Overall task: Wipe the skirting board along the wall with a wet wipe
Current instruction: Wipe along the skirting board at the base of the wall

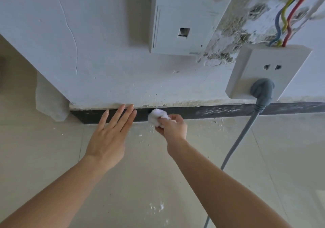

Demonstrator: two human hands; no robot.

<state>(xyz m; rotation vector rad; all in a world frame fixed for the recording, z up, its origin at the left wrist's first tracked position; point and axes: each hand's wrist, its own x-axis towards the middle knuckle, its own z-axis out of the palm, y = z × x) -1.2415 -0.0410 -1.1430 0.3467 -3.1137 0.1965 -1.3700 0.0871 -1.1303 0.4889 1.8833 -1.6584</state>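
A dark skirting board [202, 112] runs along the foot of the white wall [105, 60], dusty with white streaks toward the right. My right hand [173, 126] is shut on a crumpled white wet wipe [157, 116], which presses against the board near its middle. To the left, my left hand [112, 136] is flat with fingers spread, its fingertips reaching the top edge of the board and the wall's rough bottom rim.
A white socket [267, 69] on the wall at right holds a grey plug, and its grey cable [241, 136] hangs across the board down to the floor. A white box [182, 20] and loose coloured wires [284, 23] sit above. Plaster crumbs litter the beige tiles [158, 206].
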